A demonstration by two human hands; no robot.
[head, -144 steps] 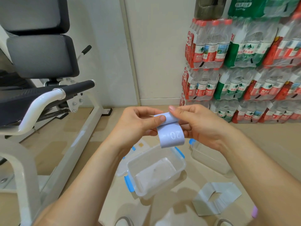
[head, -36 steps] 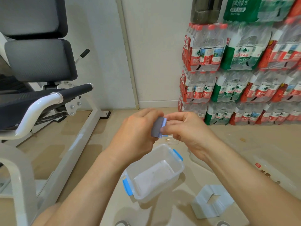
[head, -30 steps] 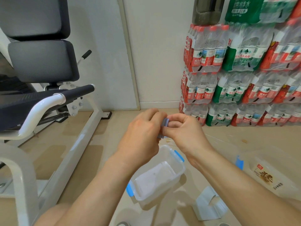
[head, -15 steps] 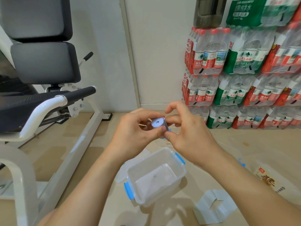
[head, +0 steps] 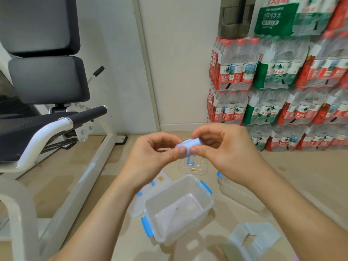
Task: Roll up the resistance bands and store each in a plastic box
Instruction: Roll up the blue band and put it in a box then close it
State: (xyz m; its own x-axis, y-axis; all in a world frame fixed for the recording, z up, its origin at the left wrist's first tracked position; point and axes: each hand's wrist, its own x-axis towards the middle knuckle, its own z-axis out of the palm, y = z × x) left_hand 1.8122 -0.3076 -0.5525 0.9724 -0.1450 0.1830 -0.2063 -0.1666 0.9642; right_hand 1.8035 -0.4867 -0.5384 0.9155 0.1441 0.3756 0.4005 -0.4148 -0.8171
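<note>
A pale blue resistance band (head: 188,147), rolled into a small tight cylinder, is held in the air between both hands. My left hand (head: 152,157) pinches its left end with thumb and fingers. My right hand (head: 224,153) pinches its right part between thumb and forefinger. Directly below on the floor stands an open clear plastic box (head: 180,208) with blue clips and nothing in it. A second, grey band (head: 254,240) lies flat and unrolled on the floor at the lower right.
A loose lid (head: 140,200) lies left of the box, another lid (head: 193,164) behind it, and a second clear box (head: 239,193) to the right. A white-framed exercise bench (head: 56,129) fills the left. Stacked packs of water bottles (head: 282,87) line the right wall.
The band went from a half-rolled strip with a hanging tail to a fully rolled cylinder. In the last half second the roll turned from end-on to lying sideways between both hands.
</note>
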